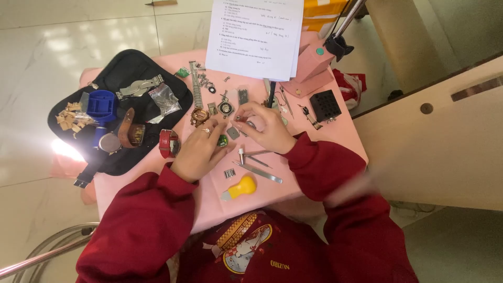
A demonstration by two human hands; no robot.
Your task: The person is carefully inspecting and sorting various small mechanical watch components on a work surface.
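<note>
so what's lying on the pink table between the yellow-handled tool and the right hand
In the head view, metal tweezers and a flat steel tool lie between the yellow-handled tool and the right hand.

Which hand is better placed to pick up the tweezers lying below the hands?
Probably the right hand: the tweezers lie just under its wrist, while the left hand rests farther left by the small green part.

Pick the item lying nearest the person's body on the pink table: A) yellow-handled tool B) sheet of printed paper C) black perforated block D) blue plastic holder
A: the yellow-handled tool lies at the near edge of the pink table, just below the left hand and right hand, while the other three sit farther out.
</note>
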